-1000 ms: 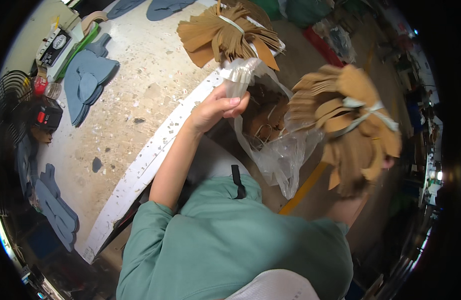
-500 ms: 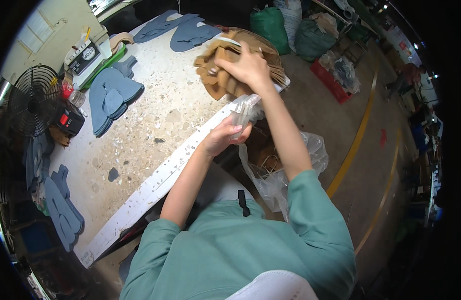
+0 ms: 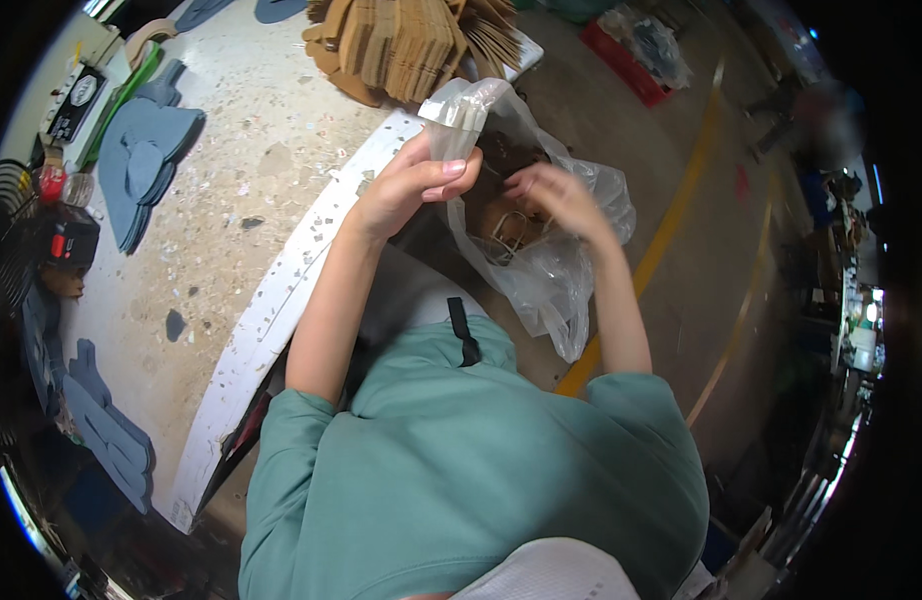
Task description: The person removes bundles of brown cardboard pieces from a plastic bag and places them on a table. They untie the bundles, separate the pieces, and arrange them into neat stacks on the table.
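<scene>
Head view: left hand (image 3: 413,188) closed, thumb over fingers, gripping gathered rim of clear plastic bag (image 3: 556,290). Bag hangs open beside edge of white table (image 3: 236,190). Right hand (image 3: 566,200) blurred at bag mouth, fingers part-curled; cannot tell if anything held. Brown cut pieces (image 3: 401,45) stacked on table, just beyond left hand. Grey pieces (image 3: 141,165) farther left.

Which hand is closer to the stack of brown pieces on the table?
Left. The left hand grips the clear bag just short of the brown stack; the right hand is farther right, at the bag's opening.
</scene>
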`<state>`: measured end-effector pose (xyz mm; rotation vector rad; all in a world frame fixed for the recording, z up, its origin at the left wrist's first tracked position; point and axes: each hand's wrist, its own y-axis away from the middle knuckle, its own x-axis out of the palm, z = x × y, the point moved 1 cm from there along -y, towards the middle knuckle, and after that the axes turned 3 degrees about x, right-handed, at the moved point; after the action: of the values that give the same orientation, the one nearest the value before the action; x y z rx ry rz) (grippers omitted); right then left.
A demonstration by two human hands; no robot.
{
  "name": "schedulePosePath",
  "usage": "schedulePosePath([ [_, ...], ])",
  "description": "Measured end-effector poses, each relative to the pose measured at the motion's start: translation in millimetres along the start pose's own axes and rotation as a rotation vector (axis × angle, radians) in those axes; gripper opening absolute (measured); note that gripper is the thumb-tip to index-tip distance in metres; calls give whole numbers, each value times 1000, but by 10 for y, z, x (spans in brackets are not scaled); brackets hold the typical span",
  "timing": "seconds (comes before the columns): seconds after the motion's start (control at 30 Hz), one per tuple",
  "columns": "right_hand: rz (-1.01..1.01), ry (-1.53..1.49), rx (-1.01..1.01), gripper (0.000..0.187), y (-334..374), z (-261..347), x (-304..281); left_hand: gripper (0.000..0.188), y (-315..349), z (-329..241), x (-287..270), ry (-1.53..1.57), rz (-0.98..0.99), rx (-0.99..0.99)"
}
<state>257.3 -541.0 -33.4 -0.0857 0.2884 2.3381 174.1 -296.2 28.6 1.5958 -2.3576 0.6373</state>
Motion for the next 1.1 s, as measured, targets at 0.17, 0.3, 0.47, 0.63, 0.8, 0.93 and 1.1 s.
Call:
schedulePosePath([
  [0.17,-696,917,454,44,895,-1025,-1206,63,83,-95,218,-131,57,-50],
  [0.3,-856,1146,436,41,1276,-396,-2143,64,6,-126,375,-98,123,-84],
  [0.47,-521,1085,352,38,638,-422,-1217,56,-90,-101,519,-60,143,-80],
  [0.63,121,1138,542,38,144,-1350,-516,57,-15,-149,422,-109,109,-98],
  [0.8,742,949,817,31,1014,-2149,135,51,18,-105,421,-31,90,-148],
  [0.93,418,722,721,29,1345,-2048,155,40,-10,11,510,-91,252,-190],
  [1.1,-156,511,451,28,795,-1601,-221,54,-15,-65,302,-95,110,-100],
])
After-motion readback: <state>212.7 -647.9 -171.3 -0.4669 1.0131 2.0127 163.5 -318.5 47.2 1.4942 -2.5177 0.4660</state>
